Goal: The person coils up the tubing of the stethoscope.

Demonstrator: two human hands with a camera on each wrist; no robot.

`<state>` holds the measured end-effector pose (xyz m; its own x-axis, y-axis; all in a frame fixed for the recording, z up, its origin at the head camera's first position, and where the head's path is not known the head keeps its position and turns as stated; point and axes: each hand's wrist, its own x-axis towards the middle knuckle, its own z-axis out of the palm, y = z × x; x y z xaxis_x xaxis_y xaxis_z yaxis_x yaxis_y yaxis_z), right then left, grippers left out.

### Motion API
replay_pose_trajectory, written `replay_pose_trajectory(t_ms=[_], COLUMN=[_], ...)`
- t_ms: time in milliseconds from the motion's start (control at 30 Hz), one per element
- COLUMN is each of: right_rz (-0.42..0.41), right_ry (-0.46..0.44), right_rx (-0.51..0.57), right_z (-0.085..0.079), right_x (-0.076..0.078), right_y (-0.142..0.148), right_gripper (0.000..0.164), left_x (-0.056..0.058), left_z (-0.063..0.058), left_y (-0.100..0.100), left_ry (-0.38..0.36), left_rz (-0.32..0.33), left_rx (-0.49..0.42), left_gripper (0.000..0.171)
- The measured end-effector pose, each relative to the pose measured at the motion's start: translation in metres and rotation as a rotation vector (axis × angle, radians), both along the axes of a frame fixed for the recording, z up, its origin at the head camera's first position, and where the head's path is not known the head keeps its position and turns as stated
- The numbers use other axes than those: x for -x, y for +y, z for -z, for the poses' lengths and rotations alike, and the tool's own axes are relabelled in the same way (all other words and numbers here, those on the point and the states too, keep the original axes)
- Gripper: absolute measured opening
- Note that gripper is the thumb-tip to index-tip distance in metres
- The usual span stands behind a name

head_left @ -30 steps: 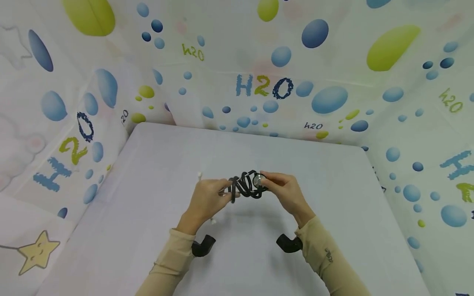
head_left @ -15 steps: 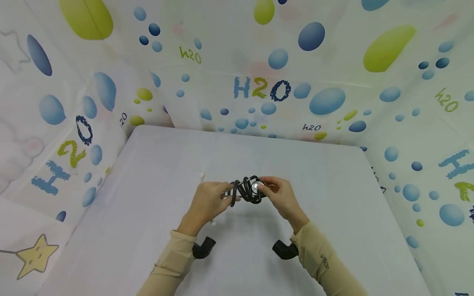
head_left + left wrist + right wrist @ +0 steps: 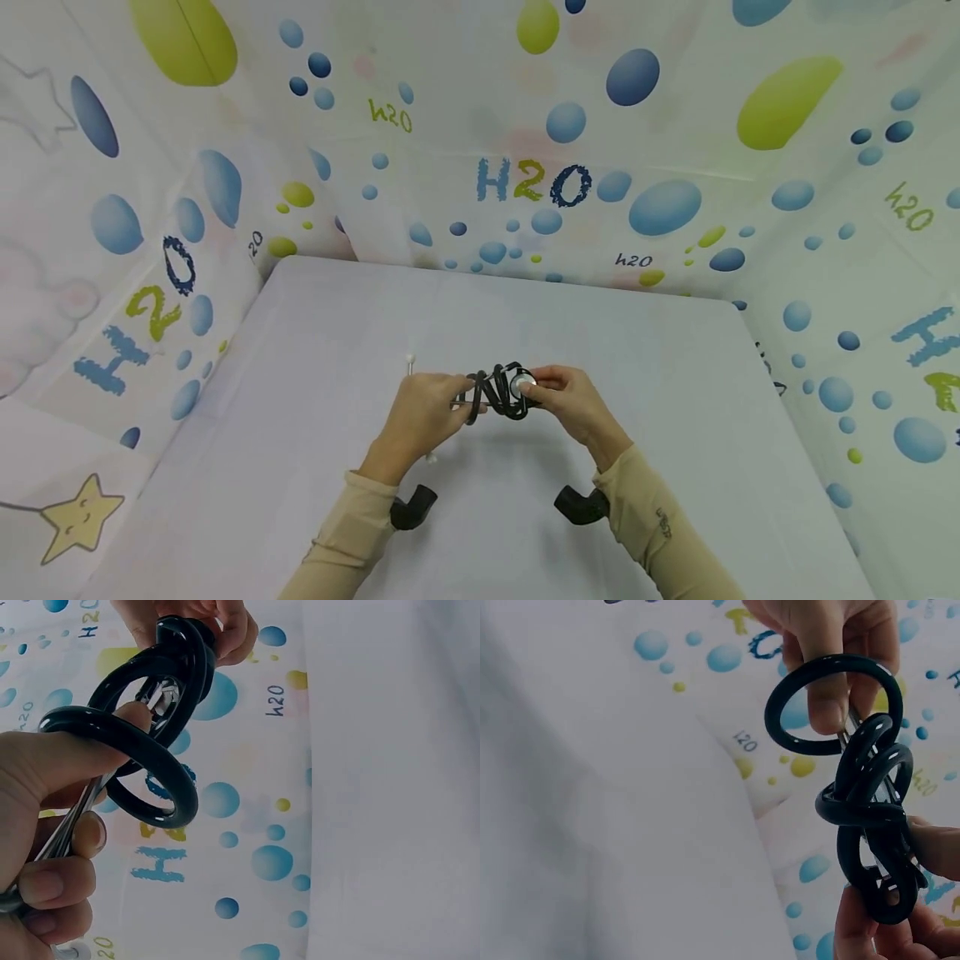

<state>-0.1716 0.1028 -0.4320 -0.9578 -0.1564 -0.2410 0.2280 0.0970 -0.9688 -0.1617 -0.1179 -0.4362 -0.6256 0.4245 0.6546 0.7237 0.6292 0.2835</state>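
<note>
A stethoscope (image 3: pixel 502 398) is held up between both hands above the white table, its black tubing (image 3: pixel 862 814) wound in loops round the metal ear tubes (image 3: pixel 71 817). My left hand (image 3: pixel 423 410) grips those ear tubes, thumb on top, with a tubing loop standing around the thumb. A white eartip (image 3: pixel 410 358) pokes out beyond the left hand, and a second eartip (image 3: pixel 431 457) shows below it. My right hand (image 3: pixel 579 404) pinches the other end, its thumb at the round silver chestpiece (image 3: pixel 521 383). Fingers hide part of the chestpiece.
The white tabletop (image 3: pixel 600 333) spreads under both hands. Patterned curtain cloth (image 3: pixel 450 125) with blue and green drops encloses its back and sides. Black curved pieces stick out at the left cuff (image 3: pixel 414 508) and right cuff (image 3: pixel 581 506).
Both hands have sunk slightly with the stethoscope. The right thumb and chestpiece have shifted a little downward. Both hands keep their hold, and the tubing stays wound.
</note>
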Motion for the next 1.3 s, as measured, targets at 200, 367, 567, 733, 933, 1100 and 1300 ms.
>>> replay_pose_trajectory(t_ms=[200,367,567,733,933,1100,1300], right_rz=[0.038,0.062,0.115,0.195,0.195,0.195,0.226], right_ry=[-0.041,-0.087,-0.085,0.014,0.035,0.12,0.259], right_rx=[-0.001,-0.015,-0.046,-0.034,-0.004,0.07,0.079], right_z=[0.003,0.012,0.022,0.014,-0.002,-0.009,-0.006], right_x=[0.003,0.006,0.004,0.003,0.0,-0.006,-0.009], right_y=[-0.003,-0.004,-0.007,-0.01,-0.011,-0.01,-0.012], right_gripper=[0.02,0.017,0.019,0.026,0.016,0.029,0.026], left_x=[0.0,-0.002,-0.006,-0.004,0.0,0.003,0.007], left_z=[0.001,0.004,0.004,-0.005,-0.004,0.001,0.007], left_y=[0.001,0.0,0.003,0.005,-0.001,-0.007,-0.01], left_ry=[0.024,0.024,0.018,0.001,-0.067,-0.094,-0.175], left_rz=[-0.004,-0.005,0.011,0.03,0.004,-0.007,0.008], left_rx=[0.013,0.031,0.067,0.044,-0.039,-0.128,-0.155], left_gripper=[0.026,0.024,0.024,0.024,0.022,0.026,0.025])
